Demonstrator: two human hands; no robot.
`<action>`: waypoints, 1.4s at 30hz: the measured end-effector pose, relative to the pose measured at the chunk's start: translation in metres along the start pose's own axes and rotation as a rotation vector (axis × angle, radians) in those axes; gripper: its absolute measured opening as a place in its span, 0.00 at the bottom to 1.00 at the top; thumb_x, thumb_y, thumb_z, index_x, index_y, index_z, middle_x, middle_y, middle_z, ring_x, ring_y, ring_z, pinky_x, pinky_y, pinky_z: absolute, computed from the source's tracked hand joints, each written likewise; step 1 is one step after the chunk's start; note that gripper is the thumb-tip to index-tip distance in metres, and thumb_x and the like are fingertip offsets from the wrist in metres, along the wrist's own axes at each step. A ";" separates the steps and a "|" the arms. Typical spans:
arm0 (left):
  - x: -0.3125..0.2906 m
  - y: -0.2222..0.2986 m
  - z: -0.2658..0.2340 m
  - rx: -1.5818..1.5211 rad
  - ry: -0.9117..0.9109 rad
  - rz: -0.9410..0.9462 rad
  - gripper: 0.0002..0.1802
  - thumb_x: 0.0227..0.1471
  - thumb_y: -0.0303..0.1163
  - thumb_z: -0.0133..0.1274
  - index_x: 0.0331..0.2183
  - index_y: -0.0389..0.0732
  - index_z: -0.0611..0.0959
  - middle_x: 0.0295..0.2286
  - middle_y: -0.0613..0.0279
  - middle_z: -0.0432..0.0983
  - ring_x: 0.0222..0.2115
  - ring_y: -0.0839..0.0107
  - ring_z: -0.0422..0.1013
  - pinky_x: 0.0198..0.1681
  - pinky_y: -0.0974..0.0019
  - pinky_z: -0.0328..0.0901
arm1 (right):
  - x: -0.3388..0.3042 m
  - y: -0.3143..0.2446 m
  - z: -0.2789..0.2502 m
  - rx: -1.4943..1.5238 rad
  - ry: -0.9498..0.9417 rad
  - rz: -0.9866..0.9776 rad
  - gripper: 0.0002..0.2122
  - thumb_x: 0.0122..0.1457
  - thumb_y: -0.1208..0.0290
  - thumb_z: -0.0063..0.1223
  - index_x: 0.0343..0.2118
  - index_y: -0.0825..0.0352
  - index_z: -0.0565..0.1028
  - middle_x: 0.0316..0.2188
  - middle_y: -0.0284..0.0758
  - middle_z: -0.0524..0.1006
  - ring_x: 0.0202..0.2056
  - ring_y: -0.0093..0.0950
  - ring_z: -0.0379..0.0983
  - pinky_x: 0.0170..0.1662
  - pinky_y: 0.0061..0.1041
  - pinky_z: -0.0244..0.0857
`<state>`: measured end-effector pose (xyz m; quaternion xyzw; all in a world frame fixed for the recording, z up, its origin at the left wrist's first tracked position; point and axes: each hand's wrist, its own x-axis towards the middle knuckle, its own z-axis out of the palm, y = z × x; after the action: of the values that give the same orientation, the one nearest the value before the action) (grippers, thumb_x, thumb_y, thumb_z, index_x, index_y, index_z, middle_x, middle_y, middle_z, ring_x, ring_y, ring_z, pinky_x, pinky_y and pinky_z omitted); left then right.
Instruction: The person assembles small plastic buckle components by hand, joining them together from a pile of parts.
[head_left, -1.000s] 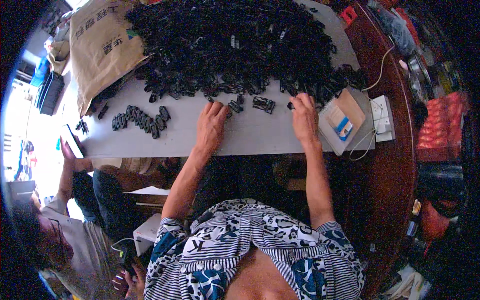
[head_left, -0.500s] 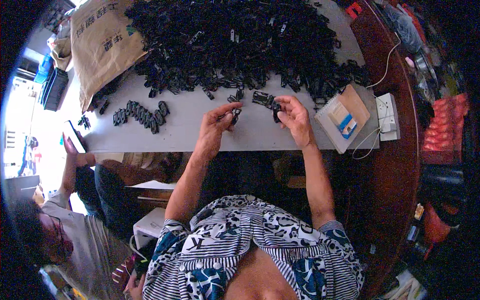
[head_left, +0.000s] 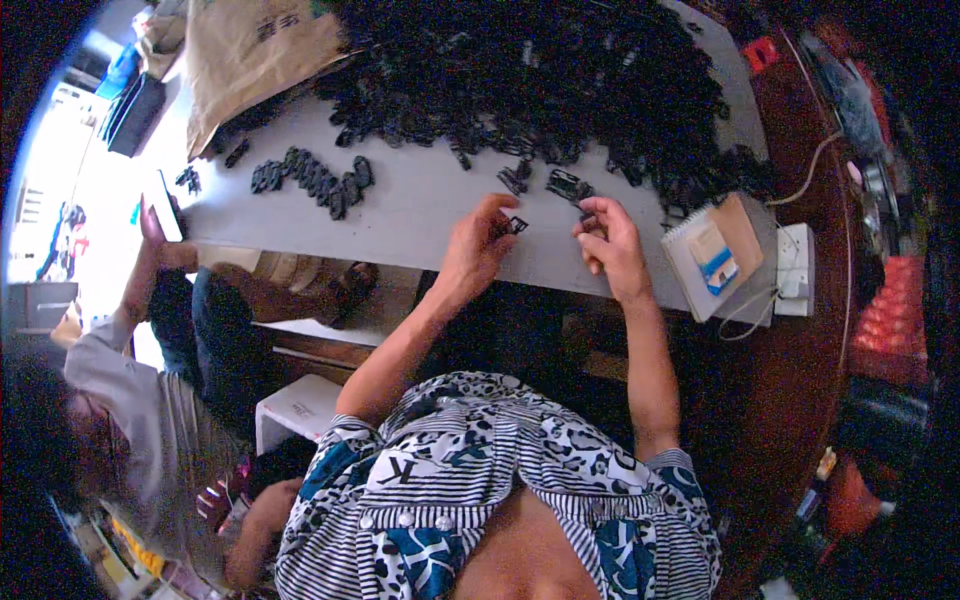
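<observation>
- Person (head_left: 150,400) in grey shirt sits at the left side, and one hand there holds a flat phone (head_left: 172,205) with bright screen.
- Near this phone, on the pale grey table (head_left: 400,222), lies a little cluster of black bits (head_left: 188,180).
- A large brown paper bag (head_left: 250,75) stands behind, at the far left part of the table.
- In front of the bag there is a wavy row of small black oval pieces (head_left: 322,185), set side by side.
- The left hand (head_left: 478,248) is above the front part of the table; its grip is narrow, and the fingers hold a small black frame-like plastic part (head_left: 516,226), which points to the right.
- Just beyond this hand lies a small dark loose piece (head_left: 514,178), and to the right of it a black rectangular part (head_left: 567,185).
- Behind them spreads a big heap of black plastic parts (head_left: 540,80).
- The right hand (head_left: 618,245) is near the rectangular part; thumb and finger are close together and hold a small dark bit (head_left: 587,217), whose shape is mostly hidden.
- Further right lie a spiral notebook (head_left: 690,262) and a white power strip (head_left: 795,262).
</observation>
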<state>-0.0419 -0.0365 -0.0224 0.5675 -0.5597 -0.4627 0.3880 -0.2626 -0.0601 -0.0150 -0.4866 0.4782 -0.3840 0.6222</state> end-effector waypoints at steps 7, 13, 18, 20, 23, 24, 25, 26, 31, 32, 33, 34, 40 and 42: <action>0.005 -0.008 0.006 0.457 0.002 0.359 0.16 0.45 0.21 0.55 0.40 0.41 0.78 0.34 0.50 0.71 0.32 0.50 0.73 0.33 0.56 0.67 | -0.004 0.015 -0.005 -0.835 0.138 -0.415 0.14 0.49 0.83 0.52 0.41 0.68 0.72 0.33 0.36 0.70 0.28 0.27 0.70 0.31 0.23 0.67; 0.003 -0.005 0.003 0.461 0.069 0.282 0.19 0.42 0.26 0.59 0.41 0.43 0.78 0.35 0.53 0.69 0.34 0.51 0.71 0.34 0.54 0.66 | -0.009 0.010 -0.006 -0.895 0.110 -0.456 0.19 0.49 0.84 0.55 0.47 0.69 0.71 0.35 0.40 0.70 0.38 0.37 0.72 0.40 0.31 0.70; 0.000 -0.016 -0.005 0.558 0.126 0.427 0.21 0.35 0.25 0.62 0.38 0.43 0.79 0.37 0.56 0.69 0.40 0.53 0.64 0.43 0.55 0.62 | -0.008 0.003 -0.007 -0.980 0.078 -0.504 0.18 0.48 0.82 0.58 0.44 0.70 0.70 0.40 0.44 0.71 0.42 0.41 0.72 0.42 0.35 0.69; 0.002 -0.017 -0.005 0.553 0.129 0.436 0.20 0.35 0.25 0.62 0.37 0.43 0.79 0.36 0.57 0.69 0.40 0.53 0.64 0.43 0.55 0.62 | -0.008 0.000 0.004 -0.874 0.053 -0.440 0.18 0.47 0.79 0.59 0.43 0.68 0.71 0.40 0.43 0.71 0.43 0.43 0.71 0.42 0.36 0.69; 0.005 -0.016 -0.003 0.536 0.111 0.467 0.19 0.34 0.25 0.62 0.35 0.42 0.80 0.37 0.58 0.69 0.40 0.54 0.64 0.43 0.55 0.60 | -0.003 -0.006 0.021 -0.802 0.024 -0.530 0.16 0.45 0.77 0.62 0.39 0.67 0.72 0.38 0.40 0.72 0.42 0.42 0.71 0.41 0.35 0.68; 0.006 -0.015 -0.002 0.523 0.093 0.488 0.19 0.33 0.25 0.62 0.34 0.42 0.80 0.37 0.58 0.70 0.40 0.55 0.64 0.43 0.55 0.60 | -0.001 -0.007 0.026 -0.834 0.016 -0.686 0.15 0.44 0.77 0.63 0.36 0.67 0.73 0.37 0.38 0.72 0.40 0.38 0.72 0.40 0.32 0.68; 0.007 -0.015 0.000 0.522 0.091 0.485 0.19 0.33 0.25 0.62 0.34 0.42 0.80 0.37 0.58 0.70 0.40 0.55 0.64 0.43 0.55 0.60 | 0.002 -0.008 0.029 -0.834 0.015 -0.682 0.15 0.44 0.77 0.63 0.36 0.67 0.73 0.37 0.38 0.72 0.40 0.38 0.72 0.40 0.32 0.68; 0.008 -0.016 0.003 0.517 0.095 0.488 0.18 0.33 0.25 0.62 0.34 0.42 0.81 0.37 0.58 0.70 0.40 0.55 0.64 0.43 0.56 0.59 | 0.004 -0.008 0.032 -0.847 0.027 -0.690 0.15 0.42 0.77 0.64 0.34 0.67 0.73 0.35 0.37 0.72 0.39 0.37 0.71 0.40 0.32 0.68; 0.005 -0.014 0.006 0.467 0.118 0.450 0.17 0.34 0.26 0.62 0.33 0.42 0.82 0.38 0.60 0.70 0.40 0.57 0.64 0.43 0.56 0.58 | 0.006 -0.004 0.035 -0.939 0.061 -0.738 0.15 0.37 0.76 0.66 0.31 0.66 0.74 0.31 0.35 0.71 0.37 0.35 0.70 0.39 0.33 0.67; 0.005 -0.010 0.005 0.459 0.106 0.448 0.16 0.34 0.26 0.62 0.33 0.43 0.82 0.38 0.61 0.70 0.40 0.57 0.64 0.43 0.56 0.58 | 0.005 -0.004 0.034 -0.954 0.067 -0.744 0.16 0.36 0.75 0.66 0.31 0.66 0.75 0.31 0.34 0.71 0.37 0.35 0.70 0.39 0.33 0.67; 0.004 -0.009 0.004 0.451 0.093 0.446 0.16 0.34 0.26 0.63 0.33 0.43 0.82 0.37 0.61 0.71 0.40 0.58 0.64 0.44 0.56 0.58 | 0.004 -0.004 0.035 -0.968 0.072 -0.750 0.17 0.35 0.75 0.67 0.31 0.66 0.75 0.31 0.34 0.71 0.36 0.35 0.70 0.38 0.33 0.67; 0.004 -0.010 0.004 0.450 0.093 0.444 0.16 0.34 0.26 0.63 0.33 0.43 0.82 0.37 0.61 0.71 0.40 0.58 0.64 0.44 0.56 0.58 | 0.003 -0.005 0.035 -0.968 0.070 -0.748 0.17 0.35 0.75 0.67 0.31 0.66 0.75 0.31 0.34 0.71 0.36 0.35 0.70 0.38 0.33 0.67; 0.000 -0.008 0.001 0.505 0.034 0.446 0.17 0.34 0.27 0.62 0.34 0.44 0.82 0.38 0.61 0.71 0.41 0.58 0.64 0.45 0.56 0.57 | 0.000 0.005 0.037 -0.994 -0.029 -0.677 0.15 0.36 0.78 0.65 0.31 0.68 0.74 0.29 0.36 0.69 0.35 0.37 0.70 0.37 0.33 0.67; -0.003 -0.004 -0.003 0.500 0.000 0.484 0.20 0.35 0.26 0.62 0.37 0.43 0.81 0.38 0.60 0.71 0.41 0.58 0.64 0.46 0.56 0.58 | -0.004 0.004 0.039 -0.943 -0.011 -0.656 0.14 0.37 0.79 0.63 0.30 0.70 0.73 0.29 0.38 0.68 0.34 0.38 0.70 0.36 0.34 0.67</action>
<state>-0.0379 -0.0334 -0.0254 0.4958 -0.7742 -0.2059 0.3353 -0.2260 -0.0461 -0.0156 -0.8363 0.4186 -0.2996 0.1886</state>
